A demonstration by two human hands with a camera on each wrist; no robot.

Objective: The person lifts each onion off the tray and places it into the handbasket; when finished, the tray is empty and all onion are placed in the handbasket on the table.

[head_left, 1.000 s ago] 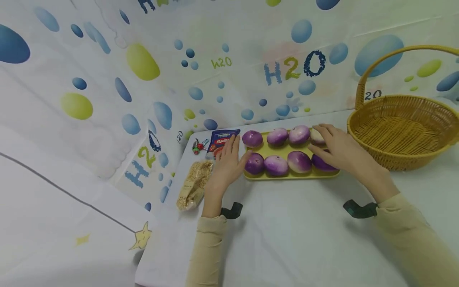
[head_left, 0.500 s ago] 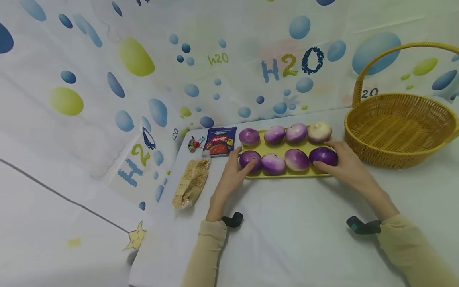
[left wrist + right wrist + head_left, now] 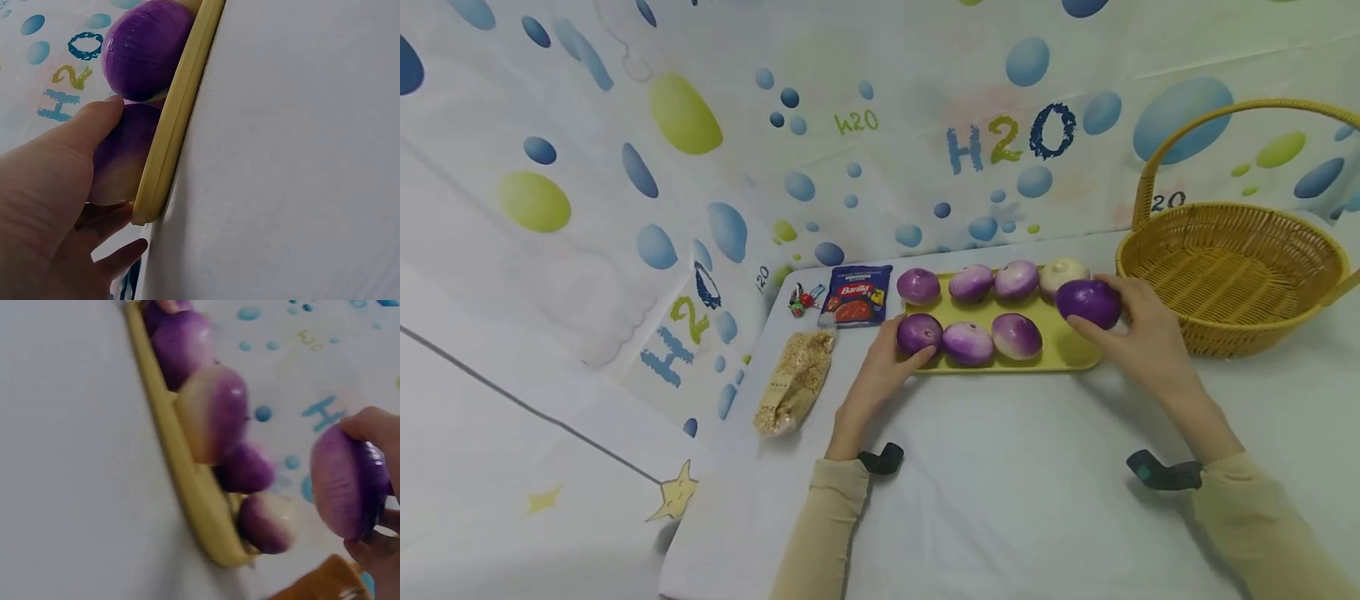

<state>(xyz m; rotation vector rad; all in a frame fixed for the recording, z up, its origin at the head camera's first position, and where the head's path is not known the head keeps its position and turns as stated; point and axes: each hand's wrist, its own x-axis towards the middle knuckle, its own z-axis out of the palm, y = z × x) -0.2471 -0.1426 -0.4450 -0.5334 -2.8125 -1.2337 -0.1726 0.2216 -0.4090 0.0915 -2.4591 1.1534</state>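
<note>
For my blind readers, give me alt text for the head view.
A person's right hand holds a purple onion clear of a yellow tray of seven more; the left hand grips the onion at its near-left corner. A wicker basket stands to the right; a Barilla packet and bag of grains lie to the left.

Onions [image 3: 1017, 337] on tray [image 3: 1067, 348]; basket [image 3: 1217, 337] right, packet [image 3: 855, 296] left.

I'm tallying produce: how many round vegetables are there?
8: on the yellow tray, four round vegetables in the far row, three in the near; one in the right hand. None seems hidden.
</note>
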